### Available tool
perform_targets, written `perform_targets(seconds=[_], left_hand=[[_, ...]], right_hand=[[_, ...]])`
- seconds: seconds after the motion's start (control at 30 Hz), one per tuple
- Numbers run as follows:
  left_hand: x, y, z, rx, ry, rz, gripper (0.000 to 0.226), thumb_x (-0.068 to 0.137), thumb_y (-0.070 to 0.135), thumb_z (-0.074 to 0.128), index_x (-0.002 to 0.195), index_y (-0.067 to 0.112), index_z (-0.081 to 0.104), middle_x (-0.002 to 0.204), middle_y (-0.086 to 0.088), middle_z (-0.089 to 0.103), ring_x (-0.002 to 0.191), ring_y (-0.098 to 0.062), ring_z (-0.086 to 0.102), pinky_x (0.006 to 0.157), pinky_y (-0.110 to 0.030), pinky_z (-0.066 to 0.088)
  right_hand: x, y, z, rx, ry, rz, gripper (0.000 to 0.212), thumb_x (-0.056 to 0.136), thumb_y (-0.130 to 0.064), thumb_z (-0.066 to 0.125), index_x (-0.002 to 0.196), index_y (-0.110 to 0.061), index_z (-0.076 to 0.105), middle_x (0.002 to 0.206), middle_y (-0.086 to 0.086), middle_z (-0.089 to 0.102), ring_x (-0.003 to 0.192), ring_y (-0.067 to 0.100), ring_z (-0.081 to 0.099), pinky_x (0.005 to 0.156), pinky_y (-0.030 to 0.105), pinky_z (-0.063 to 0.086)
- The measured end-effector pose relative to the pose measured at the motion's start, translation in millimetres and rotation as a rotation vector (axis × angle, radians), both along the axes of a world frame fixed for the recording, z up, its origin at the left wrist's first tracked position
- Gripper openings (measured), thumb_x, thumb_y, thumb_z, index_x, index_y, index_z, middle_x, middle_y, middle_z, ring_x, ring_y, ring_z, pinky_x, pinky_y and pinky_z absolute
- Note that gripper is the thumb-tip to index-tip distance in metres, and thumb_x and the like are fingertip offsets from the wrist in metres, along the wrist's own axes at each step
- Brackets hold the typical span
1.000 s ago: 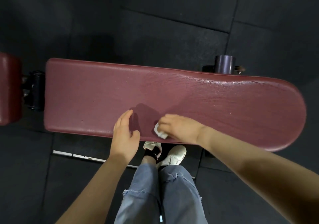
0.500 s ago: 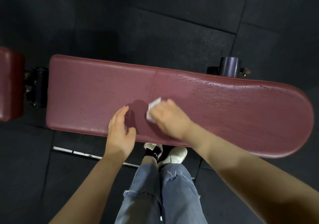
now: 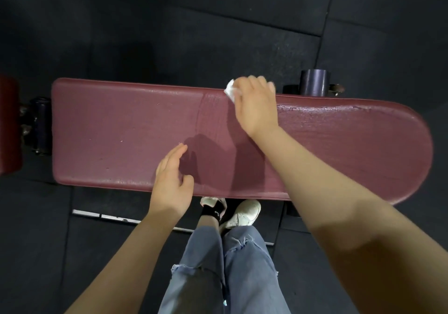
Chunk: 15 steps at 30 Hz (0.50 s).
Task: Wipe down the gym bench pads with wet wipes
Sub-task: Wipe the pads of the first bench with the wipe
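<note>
Maroon vinyl covers the long bench pad (image 3: 121,132), which lies crosswise under both hands on dark rubber floor tiles (image 3: 145,35). At its far edge the right hand (image 3: 257,105) presses down with fingers curled over a white wet wipe (image 3: 230,92), so the wipe sits beneath the fingertips and pokes out as a crumpled corner just to the left of the knuckles, right on the pad's far seam. Rightward from that hand the vinyl shines wet and streaky all the way toward the rounded end, and a faint damp band runs from just left of the wipe toward the near edge; farther left the surface looks dull. The left hand (image 3: 172,183) rests flat on the near edge of the pad, fingers loosely spread and pointing away from the body, thumb out to the side, holding nothing; it sits well apart from the wipe, nearer the body and to the left of it. Just beyond the right hand and a little to its right, a dark metal cylinder (image 3: 314,82) stands behind the pad. Below the left hand, blue jeans (image 3: 230,265) and white sneakers (image 3: 244,213) show, the toes tucked under the near edge. A second maroon pad (image 3: 8,124) peeks in at the far left
</note>
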<state>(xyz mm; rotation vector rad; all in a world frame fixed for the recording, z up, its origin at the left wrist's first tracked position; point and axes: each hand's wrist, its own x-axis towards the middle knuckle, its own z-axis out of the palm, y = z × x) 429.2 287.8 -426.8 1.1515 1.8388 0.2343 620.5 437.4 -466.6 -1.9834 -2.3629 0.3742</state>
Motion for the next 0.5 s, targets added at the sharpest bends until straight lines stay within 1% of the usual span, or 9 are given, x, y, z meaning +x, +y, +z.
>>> perform_targets(seconds=[0.03,0.1,0.13,0.17,0.23,0.3,0.37,0.43,0.5], left_hand=[[3,1,1,0.002,-0.003,-0.015,0.070,0.090,-0.007,0.047,0.150,0.027,0.038,0.143,0.026,0.031,0.143,-0.002,0.024,0.113,-0.018,0.015],[8,3,2,0.008,-0.007,-0.041,0.070,0.089,-0.007,0.046,0.150,0.027,0.038,0.144,0.026,0.030,0.143,-0.001,0.022,0.114,-0.018,0.014],[10,4,2,0.012,-0.008,-0.054,0.071,0.089,-0.007,0.046,0.150,0.027,0.037,0.145,0.026,0.030,0.143,-0.001,0.022,0.115,-0.020,0.015],[12,5,3,0.015,-0.010,-0.066,0.071,0.088,-0.007,0.046,0.151,0.027,0.037,0.147,0.025,0.030,0.143,0.000,0.021,0.117,-0.022,0.015],[16,5,3,0.012,-0.004,-0.102,0.073,0.088,-0.007,0.047,0.152,0.027,0.035,0.152,0.022,0.030,0.144,0.000,0.020,0.120,-0.026,0.015],[19,5,3,0.006,0.011,-0.155,0.074,0.088,-0.007,0.047,0.153,0.026,0.033,0.157,0.018,0.028,0.147,-0.003,0.018,0.123,-0.030,0.015],[22,4,2,0.003,0.022,-0.203,0.074,0.088,-0.006,0.048,0.154,0.026,0.032,0.159,0.016,0.027,0.148,-0.005,0.017,0.123,-0.029,0.014],[26,3,1,0.007,0.027,-0.243,0.073,0.089,-0.004,0.047,0.154,0.025,0.031,0.159,0.016,0.026,0.148,-0.006,0.017,0.122,-0.028,0.014],[33,3,1,0.009,0.028,-0.269,0.072,0.090,-0.003,0.046,0.154,0.025,0.030,0.159,0.016,0.025,0.148,-0.006,0.017,0.121,-0.028,0.015]], right_hand=[[1,-17,-1,-0.019,-0.017,0.111,0.022,0.092,-0.016,0.044,0.105,-0.015,0.062,0.096,0.006,0.063,0.088,0.031,0.054,0.071,0.037,0.024],[9,-68,4,-0.072,-0.033,0.428,0.026,0.085,-0.018,0.055,0.108,-0.014,0.064,0.101,0.009,0.066,0.081,0.027,0.058,0.067,0.036,0.032],[19,-97,5,-0.086,-0.016,0.570,0.025,0.080,-0.017,0.062,0.104,-0.014,0.067,0.097,0.006,0.067,0.077,0.025,0.058,0.066,0.034,0.036],[29,-124,7,-0.109,0.001,0.685,0.022,0.078,-0.015,0.064,0.099,-0.017,0.070,0.091,0.001,0.067,0.074,0.021,0.058,0.067,0.033,0.037],[47,-153,7,-0.098,0.011,0.811,0.027,0.084,-0.014,0.049,0.097,-0.022,0.071,0.090,-0.005,0.066,0.075,0.017,0.056,0.071,0.030,0.033],[52,-135,3,-0.057,-0.014,0.854,0.034,0.086,-0.016,0.038,0.098,-0.025,0.069,0.093,-0.007,0.067,0.076,0.016,0.057,0.072,0.031,0.032],[48,-90,0,0.020,-0.061,0.718,0.025,0.089,-0.023,0.046,0.100,-0.026,0.068,0.095,-0.007,0.067,0.077,0.018,0.058,0.069,0.033,0.036],[44,-43,-3,0.090,-0.075,0.374,0.013,0.088,-0.024,0.061,0.099,-0.025,0.067,0.088,-0.003,0.065,0.076,0.023,0.056,0.067,0.033,0.035],[42,-17,-2,0.067,-0.014,0.023,0.012,0.088,-0.017,0.062,0.100,-0.016,0.066,0.088,0.004,0.063,0.081,0.028,0.053,0.071,0.036,0.029]])
